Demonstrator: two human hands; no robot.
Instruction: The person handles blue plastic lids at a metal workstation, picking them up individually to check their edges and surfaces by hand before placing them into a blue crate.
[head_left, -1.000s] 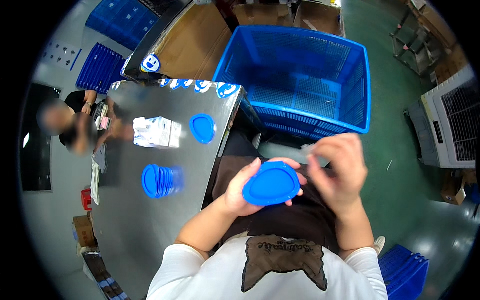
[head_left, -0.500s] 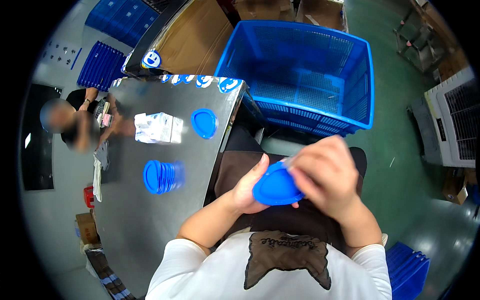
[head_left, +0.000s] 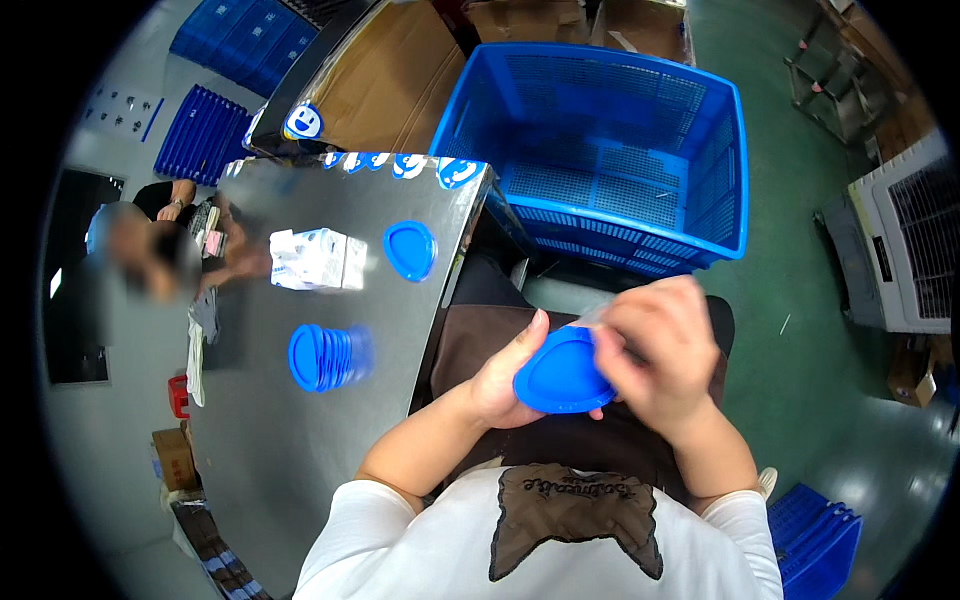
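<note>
My left hand grips a blue, rounded-oval plastic lid above my lap, thumb up along its left side and fingertips showing below it. My right hand is bent over the lid's upper right edge, its fingers curled and smeared by motion. Something thin and pale shows at those fingers, too blurred to name. On the metal table to my left lies a single blue lid. A row of several similar blue lids, pressed together, stands nearer to me on that table.
A white paper-like pack sits on the metal table. Beyond my knees stands a large blue basket. Another person works at the table's far left side. A white air cooler stands at the right.
Both hands and the lid have shifted slightly to the right. My right hand still moves at the lid's edge. The other person has leaned a little toward the table.
</note>
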